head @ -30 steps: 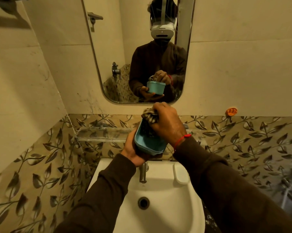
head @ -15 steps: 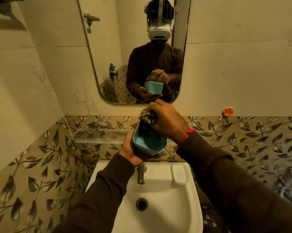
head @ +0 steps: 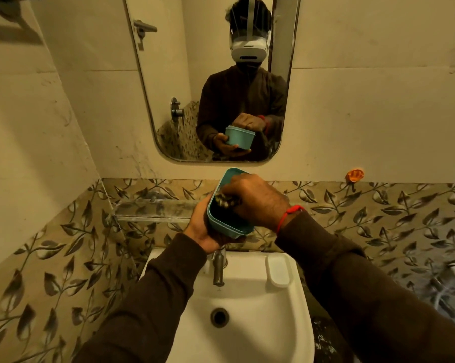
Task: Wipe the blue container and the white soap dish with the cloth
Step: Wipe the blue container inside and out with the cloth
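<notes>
The blue container (head: 227,226) is held above the sink, tilted with its opening toward me. My left hand (head: 204,230) grips it from below and from the left side. Inside it, my right hand (head: 257,203) presses a bunched patterned cloth (head: 225,199) against the inner wall; most of the cloth is hidden under the fingers. The white soap dish (head: 278,269) lies flat on the sink's right back corner, below my right wrist and untouched.
A white sink (head: 260,318) with a metal tap (head: 218,268) stands directly below the hands. A glass shelf (head: 153,209) runs along the tiled wall to the left. A mirror (head: 168,87) hangs above, and an orange hook (head: 354,175) sticks to the wall at right.
My right hand and the cloth have gone from the container's top rim down into its inside. The container now tips more upright, and its far rim shows above my hand.
</notes>
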Action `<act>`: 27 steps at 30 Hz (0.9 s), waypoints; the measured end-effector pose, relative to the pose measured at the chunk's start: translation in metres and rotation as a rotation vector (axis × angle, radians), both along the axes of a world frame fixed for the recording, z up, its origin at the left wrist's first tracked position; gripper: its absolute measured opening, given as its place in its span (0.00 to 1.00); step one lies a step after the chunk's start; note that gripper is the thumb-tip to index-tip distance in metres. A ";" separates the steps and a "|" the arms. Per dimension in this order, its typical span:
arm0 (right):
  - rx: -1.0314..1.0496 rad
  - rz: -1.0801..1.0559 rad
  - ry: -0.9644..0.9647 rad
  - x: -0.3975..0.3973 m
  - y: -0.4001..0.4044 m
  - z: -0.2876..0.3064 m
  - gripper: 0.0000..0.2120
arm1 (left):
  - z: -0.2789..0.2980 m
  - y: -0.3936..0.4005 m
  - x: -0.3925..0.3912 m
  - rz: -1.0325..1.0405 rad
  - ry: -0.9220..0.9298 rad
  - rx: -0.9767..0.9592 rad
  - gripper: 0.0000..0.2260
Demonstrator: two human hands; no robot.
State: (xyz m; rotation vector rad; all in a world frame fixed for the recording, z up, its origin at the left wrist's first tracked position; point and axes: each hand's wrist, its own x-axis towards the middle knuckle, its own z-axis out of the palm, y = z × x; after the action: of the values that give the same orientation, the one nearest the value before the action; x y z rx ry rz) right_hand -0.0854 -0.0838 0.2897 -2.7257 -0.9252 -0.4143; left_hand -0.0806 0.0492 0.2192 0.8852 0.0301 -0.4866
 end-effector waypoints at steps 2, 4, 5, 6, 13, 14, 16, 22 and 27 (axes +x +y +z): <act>-0.094 0.147 0.104 -0.008 0.004 -0.001 0.14 | 0.004 0.000 -0.002 -0.003 -0.006 -0.025 0.22; -0.134 0.201 0.141 -0.011 0.004 -0.001 0.14 | 0.001 -0.001 -0.003 -0.007 -0.021 -0.047 0.21; -0.150 0.181 0.115 -0.010 0.003 0.000 0.15 | -0.001 -0.002 -0.004 -0.008 -0.021 -0.047 0.21; -0.176 0.134 0.059 -0.009 0.002 0.000 0.16 | -0.003 -0.002 -0.005 0.000 -0.018 -0.040 0.21; -0.310 -0.265 -0.216 -0.004 0.003 -0.004 0.20 | -0.001 0.002 0.005 0.033 -0.048 0.060 0.23; -0.345 -0.296 -0.179 -0.006 0.005 -0.005 0.20 | -0.002 0.003 0.007 0.039 -0.050 0.076 0.23; -0.399 -0.257 -0.089 -0.007 0.005 -0.005 0.18 | -0.003 0.003 0.009 0.056 -0.060 0.080 0.23; -0.129 -0.079 0.120 -0.007 0.005 -0.017 0.19 | -0.012 0.007 0.013 0.065 -0.053 -0.016 0.25; 0.032 -0.209 -0.091 0.009 0.008 -0.012 0.15 | -0.001 -0.004 0.012 0.057 -0.083 0.002 0.24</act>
State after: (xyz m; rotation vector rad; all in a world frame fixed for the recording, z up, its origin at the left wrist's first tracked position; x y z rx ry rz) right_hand -0.0760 -0.0753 0.2774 -2.8043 -0.6493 -0.5904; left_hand -0.0690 0.0450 0.2183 0.9035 -0.0200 -0.3966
